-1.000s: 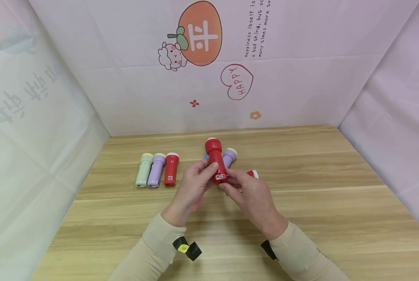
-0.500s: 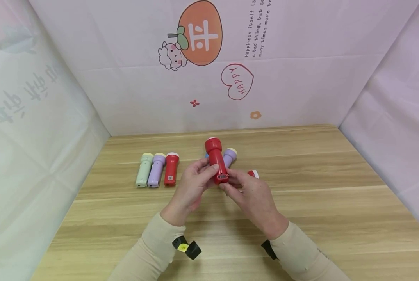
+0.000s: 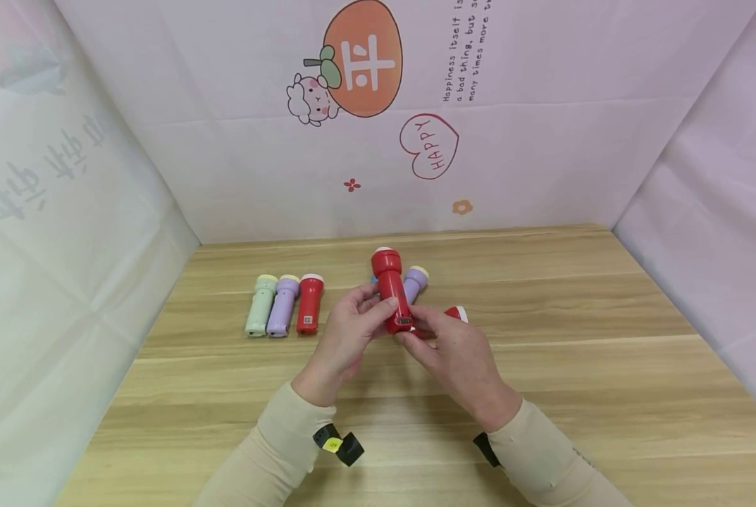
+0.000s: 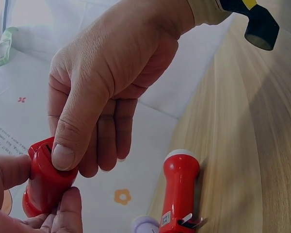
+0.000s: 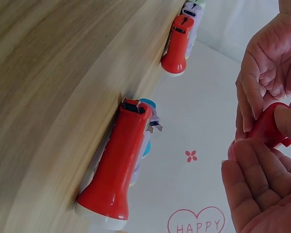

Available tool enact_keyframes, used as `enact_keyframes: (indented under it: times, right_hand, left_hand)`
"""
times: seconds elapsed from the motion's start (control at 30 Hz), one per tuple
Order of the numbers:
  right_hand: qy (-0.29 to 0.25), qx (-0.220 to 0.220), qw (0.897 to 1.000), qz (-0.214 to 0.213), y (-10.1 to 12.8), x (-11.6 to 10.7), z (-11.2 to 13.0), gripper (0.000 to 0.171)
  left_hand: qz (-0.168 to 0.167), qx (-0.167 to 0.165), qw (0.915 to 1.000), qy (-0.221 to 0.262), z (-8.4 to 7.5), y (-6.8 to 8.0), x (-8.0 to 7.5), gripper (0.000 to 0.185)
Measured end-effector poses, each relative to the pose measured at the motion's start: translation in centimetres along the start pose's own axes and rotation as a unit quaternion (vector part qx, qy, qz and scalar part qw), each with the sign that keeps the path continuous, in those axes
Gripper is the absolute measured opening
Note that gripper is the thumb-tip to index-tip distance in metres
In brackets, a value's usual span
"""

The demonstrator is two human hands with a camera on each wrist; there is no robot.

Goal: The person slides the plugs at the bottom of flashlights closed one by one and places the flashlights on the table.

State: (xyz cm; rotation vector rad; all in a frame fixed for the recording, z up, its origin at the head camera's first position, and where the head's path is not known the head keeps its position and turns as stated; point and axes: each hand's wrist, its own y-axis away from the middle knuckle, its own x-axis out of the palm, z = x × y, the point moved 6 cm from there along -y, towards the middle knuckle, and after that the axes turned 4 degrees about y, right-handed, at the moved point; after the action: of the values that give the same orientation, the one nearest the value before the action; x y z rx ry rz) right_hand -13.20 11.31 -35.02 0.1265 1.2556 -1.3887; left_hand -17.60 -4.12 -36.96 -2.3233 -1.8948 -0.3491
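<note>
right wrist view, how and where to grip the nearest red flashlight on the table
The red flashlight, probably by its slim body, crosswise from above: it lies flat, its head flares wider, and metal prongs stick out at the other end.

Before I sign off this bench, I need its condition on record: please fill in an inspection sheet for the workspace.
Surface: tan wood-grain tabletop, flashlights lying on it.
Job's things: glossy red white-rimmed flashlight, held up; pale green flashlight, slim lavender flashlight and short red flashlight in a row at left; red flashlight with metal prongs, partly behind the right hand in the head view; second lavender flashlight and blue piece, both partly hidden.
Clutter: nothing seen.
Hands: left hand grips the raised flashlight's body; right hand pinches its tail end.
Cables: nothing seen.
Surroundings: white printed fabric-like walls, lightly creased.
</note>
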Motion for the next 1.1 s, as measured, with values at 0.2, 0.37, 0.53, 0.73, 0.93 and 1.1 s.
enact_keyframes:
  times: [0.2,0.37,0.53,0.73,0.93,1.1]
  right_hand:
    - [0.025,0.011,0.999,0.020,-0.1,0.0,-0.1,0.046]
    - [0.055,0.012,0.998,0.033,-0.1,0.0,-0.2,0.048]
    - [0.072,0.025,0.996,0.046,-0.1,0.0,-0.6,0.058]
    - [0.084,0.045,0.994,0.053,-0.1,-0.1,-1.3,0.066]
    - [0.109,0.035,0.993,0.038,0.0,-0.6,-1.9,0.070]
    - [0.159,0.037,0.986,0.033,0.1,-0.9,-2.5,0.078]
  left_hand:
    - [-0.008,-0.002,0.9998,-0.017,0.1,-0.1,-0.1,0.058]
    - [-0.015,-0.003,0.9994,-0.032,0.3,-0.3,-0.3,0.056]
    - [-0.024,0.001,0.9980,-0.058,0.2,-0.4,-0.6,0.058]
    - [-0.037,0.011,0.9930,-0.112,-0.1,-0.4,-1.1,0.059]
    - [-0.059,0.028,0.9783,-0.196,-0.6,-0.8,-2.0,0.058]
    - [-0.082,0.023,0.9640,-0.252,-0.6,-1.0,-2.9,0.060]
